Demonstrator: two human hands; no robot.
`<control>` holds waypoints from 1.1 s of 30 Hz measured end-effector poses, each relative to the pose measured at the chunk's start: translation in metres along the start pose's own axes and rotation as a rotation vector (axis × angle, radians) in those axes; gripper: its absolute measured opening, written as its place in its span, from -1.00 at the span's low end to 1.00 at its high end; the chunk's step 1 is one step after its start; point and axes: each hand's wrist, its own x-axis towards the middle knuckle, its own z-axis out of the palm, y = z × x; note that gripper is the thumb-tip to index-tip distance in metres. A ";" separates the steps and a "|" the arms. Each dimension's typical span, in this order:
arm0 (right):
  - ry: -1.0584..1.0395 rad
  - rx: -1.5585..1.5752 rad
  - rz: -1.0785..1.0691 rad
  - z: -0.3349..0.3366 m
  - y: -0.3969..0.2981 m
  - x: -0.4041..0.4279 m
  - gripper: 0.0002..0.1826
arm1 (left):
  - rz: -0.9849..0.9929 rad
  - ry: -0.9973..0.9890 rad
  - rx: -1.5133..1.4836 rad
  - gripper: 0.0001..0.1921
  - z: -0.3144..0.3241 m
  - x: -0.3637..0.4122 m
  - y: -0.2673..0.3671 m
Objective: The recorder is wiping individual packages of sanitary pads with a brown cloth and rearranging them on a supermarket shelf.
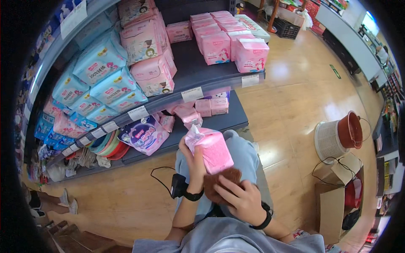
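Observation:
My left hand (pixel 195 163) grips a pink plastic-wrapped pack (pixel 218 150) above my knees, thumb along its near side. In my right hand (pixel 239 196) is a brown cloth (pixel 223 185), its fingers spread over the top of it. The cloth lies against or just below the pack's lower end; whether it touches cannot be told. Each wrist wears a black strap, and the left one carries a small black device (pixel 179 186). Just beyond the pack, small pink packs (pixel 189 115) sit on the bottom shelf (pixel 235 115).
Blue packs (pixel 99 68) and pink packs (pixel 148 74) are stacked on the upper shelf (pixel 186 57), with more pink packs (pixel 216 47) at its right. Plastic basins (pixel 109 145) stand below left. Right on the wooden floor are a white basket (pixel 329 140), a red bucket (pixel 349 129) and a cardboard box (pixel 330 205). Another person's legs (pixel 53 202) show left.

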 end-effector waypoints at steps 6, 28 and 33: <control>0.492 1.065 0.708 0.022 0.028 -0.038 -0.54 | -0.561 -0.183 -0.738 -0.55 0.014 0.003 0.043; 0.876 0.904 0.653 -0.013 0.054 0.044 -0.58 | 0.069 -0.752 0.040 0.01 0.007 -0.045 0.046; 0.688 0.091 0.218 -0.008 0.040 0.042 -0.52 | -0.284 -0.390 -0.167 0.05 0.001 -0.070 0.014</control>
